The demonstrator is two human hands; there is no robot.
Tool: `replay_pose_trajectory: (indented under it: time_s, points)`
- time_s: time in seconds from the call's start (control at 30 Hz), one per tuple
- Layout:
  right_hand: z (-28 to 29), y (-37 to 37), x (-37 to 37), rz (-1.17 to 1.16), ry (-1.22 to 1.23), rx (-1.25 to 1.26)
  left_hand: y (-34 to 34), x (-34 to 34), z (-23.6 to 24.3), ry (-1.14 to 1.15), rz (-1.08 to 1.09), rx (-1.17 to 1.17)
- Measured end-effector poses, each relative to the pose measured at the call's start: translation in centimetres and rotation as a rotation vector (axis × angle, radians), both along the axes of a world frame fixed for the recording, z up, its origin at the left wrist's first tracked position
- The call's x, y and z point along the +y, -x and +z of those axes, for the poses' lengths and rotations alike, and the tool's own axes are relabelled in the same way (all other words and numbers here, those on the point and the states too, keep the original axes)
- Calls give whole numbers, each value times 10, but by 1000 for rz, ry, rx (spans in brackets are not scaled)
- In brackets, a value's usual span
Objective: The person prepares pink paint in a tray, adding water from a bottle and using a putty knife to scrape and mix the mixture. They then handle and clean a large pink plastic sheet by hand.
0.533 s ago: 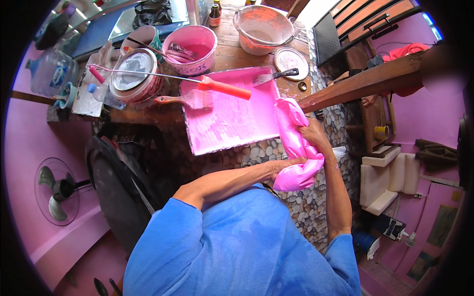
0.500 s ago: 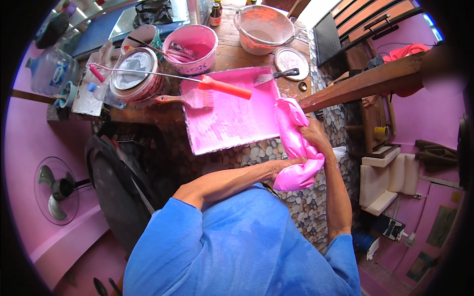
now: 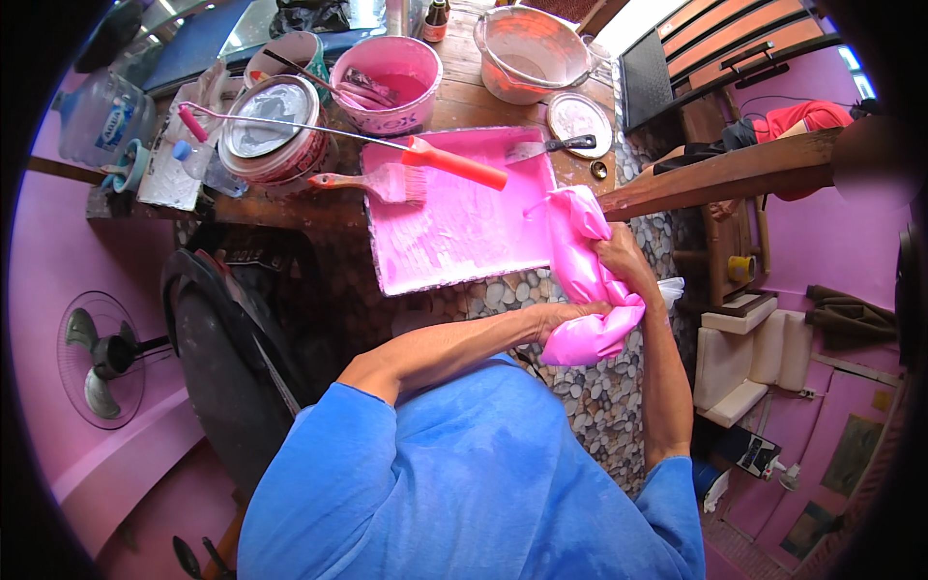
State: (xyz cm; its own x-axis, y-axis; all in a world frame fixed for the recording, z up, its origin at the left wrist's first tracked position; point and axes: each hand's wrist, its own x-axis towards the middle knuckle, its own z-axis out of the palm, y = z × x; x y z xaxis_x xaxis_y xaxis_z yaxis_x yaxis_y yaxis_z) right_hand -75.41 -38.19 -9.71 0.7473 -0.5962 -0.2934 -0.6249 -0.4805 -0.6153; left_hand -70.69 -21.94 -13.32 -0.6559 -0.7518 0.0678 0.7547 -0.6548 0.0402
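Observation:
My hands are wrapped around a bulging pink plastic bag (image 3: 577,253), apparently full of paint. My right hand (image 3: 623,255) grips its middle, while my left hand (image 3: 568,321) clutches the folded lower part. The bag's upper end leans over the right rim of a paint tray (image 3: 435,275), and a thin pink trickle (image 3: 535,206) shows beside it. Pink paint coats the tray. Across the tray lie a paint roller with an orange handle (image 3: 454,163), a paintbrush (image 3: 394,184) with pink-stained bristles, and a scraper (image 3: 561,145) with a black handle.
Behind the tray stand a pink paint bucket (image 3: 418,116), a lidded paint can (image 3: 266,159) and a grey bucket (image 3: 527,82). A round lid (image 3: 580,126) lies to the right. A wooden beam (image 3: 725,179) juts in there. A dark chair (image 3: 217,358) stands at left; another person (image 3: 797,118) is at far right.
A thin pink trickle now shows at the bag's upper end over the tray. My hands keep their hold on the bag. The whole view has shifted slightly.

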Motion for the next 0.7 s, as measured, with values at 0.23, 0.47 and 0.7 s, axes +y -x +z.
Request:
replay_pose_trajectory:
  time_s: [0.23,0.47,0.7]
  points:
    - [-7,-12,-20,81,324,-151,-18,-14,6,-81,36,-231]
    - [21,-24,6,52,94,115,-14,2,13,-80,53,-113]
    - [35,-26,3,-11,97,17,-29,-2,24,-21,-9,-253]
